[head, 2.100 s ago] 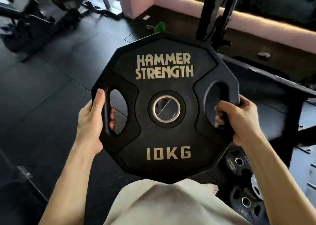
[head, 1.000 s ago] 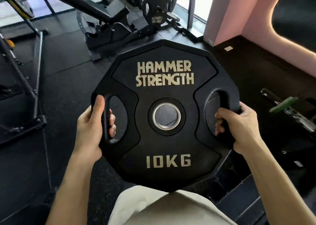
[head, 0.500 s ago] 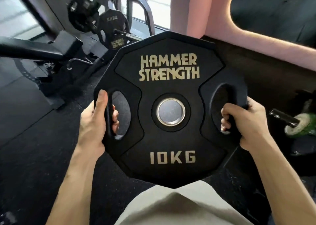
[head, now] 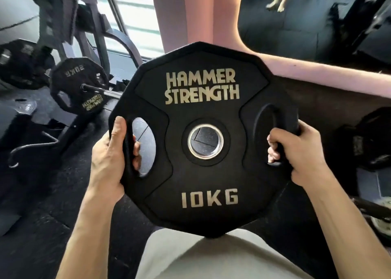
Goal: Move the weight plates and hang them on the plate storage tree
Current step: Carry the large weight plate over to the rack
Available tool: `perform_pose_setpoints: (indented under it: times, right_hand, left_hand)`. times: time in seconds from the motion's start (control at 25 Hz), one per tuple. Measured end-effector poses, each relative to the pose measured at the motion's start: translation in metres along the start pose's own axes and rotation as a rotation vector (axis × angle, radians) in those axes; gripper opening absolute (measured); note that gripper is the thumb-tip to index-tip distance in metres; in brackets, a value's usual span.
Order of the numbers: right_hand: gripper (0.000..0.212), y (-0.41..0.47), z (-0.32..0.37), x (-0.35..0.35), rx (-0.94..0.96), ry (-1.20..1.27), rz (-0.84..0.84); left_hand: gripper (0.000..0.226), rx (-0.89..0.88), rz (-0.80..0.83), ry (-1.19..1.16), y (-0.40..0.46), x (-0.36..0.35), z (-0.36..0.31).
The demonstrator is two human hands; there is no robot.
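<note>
A black 10 kg plate (head: 203, 172) marked HAMMER STRENGTH fills the middle of the view, held upright at chest height with its face toward me. My left hand (head: 110, 158) is wrapped around its left grip slot. My right hand (head: 300, 153) is closed around its right grip slot. To the left, a 20 kg plate (head: 78, 86) hangs on a steel peg (head: 101, 91) of a dark frame, with another dark plate (head: 21, 64) further left on the same frame.
A pink pillar (head: 190, 14) and a mirror wall stand straight ahead. A bench or machine base (head: 25, 117) sits low on the left on black rubber flooring. More dark plates (head: 368, 139) lie at the right edge.
My view has swung leftward while I carry the plate; the frame with the hanging 20 kg plate has come closer on the left. Both hands keep the same grip.
</note>
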State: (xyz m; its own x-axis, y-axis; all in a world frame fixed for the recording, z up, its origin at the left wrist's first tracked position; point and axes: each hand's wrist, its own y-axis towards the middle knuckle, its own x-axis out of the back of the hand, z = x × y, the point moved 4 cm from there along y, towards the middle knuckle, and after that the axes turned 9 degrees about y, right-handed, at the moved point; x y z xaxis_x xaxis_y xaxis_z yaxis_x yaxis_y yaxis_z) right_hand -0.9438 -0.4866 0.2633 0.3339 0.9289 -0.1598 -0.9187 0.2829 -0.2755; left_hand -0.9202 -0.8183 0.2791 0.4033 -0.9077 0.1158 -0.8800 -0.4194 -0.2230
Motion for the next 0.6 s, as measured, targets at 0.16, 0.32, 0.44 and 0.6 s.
perform_pose_setpoints:
  times: [0.16, 0.32, 0.44, 0.6]
  right_hand:
    - [0.029, 0.081, 0.016, -0.036, 0.036, 0.012, -0.089]
    - [0.024, 0.172, 0.029, -0.08, 0.06, 0.041, -0.211]
    - [0.021, 0.234, 0.048, -0.111, 0.069, 0.086, -0.315]
    - [0.024, 0.305, 0.07, -0.125, 0.094, 0.135, -0.425]
  left_hand:
    - [0.05, -0.011, 0.085, -0.009, 0.113, -0.043, -0.025]
    - [0.052, -0.012, 0.185, 0.009, 0.242, -0.089, -0.053]
    - [0.051, -0.024, 0.302, 0.053, 0.334, -0.13, -0.092]
    - [0.05, -0.041, 0.427, 0.096, 0.419, -0.199, -0.131]
